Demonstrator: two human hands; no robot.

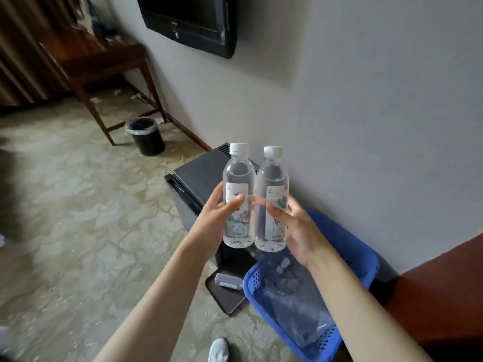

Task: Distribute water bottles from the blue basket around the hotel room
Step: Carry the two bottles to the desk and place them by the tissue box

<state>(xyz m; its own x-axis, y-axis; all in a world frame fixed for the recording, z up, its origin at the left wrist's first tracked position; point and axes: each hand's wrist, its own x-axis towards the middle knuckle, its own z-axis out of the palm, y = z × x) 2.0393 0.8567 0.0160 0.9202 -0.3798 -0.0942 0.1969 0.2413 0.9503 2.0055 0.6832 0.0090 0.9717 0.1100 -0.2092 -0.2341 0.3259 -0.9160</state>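
Note:
Two clear water bottles with white caps and printed labels stand upright side by side in the air, touching. My left hand (pixel 214 223) grips the left bottle (pixel 238 178) around its label. My right hand (pixel 300 231) grips the right bottle (pixel 273 178) the same way. Below my right forearm the blue basket (pixel 347 246) sits on the floor against the wall, with several more bottles lying inside, partly hidden by my arm.
A small black fridge (pixel 201 173) stands by the wall behind the bottles. A dark tray (pixel 227 299) with a small item lies on the carpet beside the basket. Farther left are a black bin (pixel 146 135), a wooden desk (pixel 104 58) and a wall television (pixel 188 19). A wooden surface (pixel 444 283) is at right.

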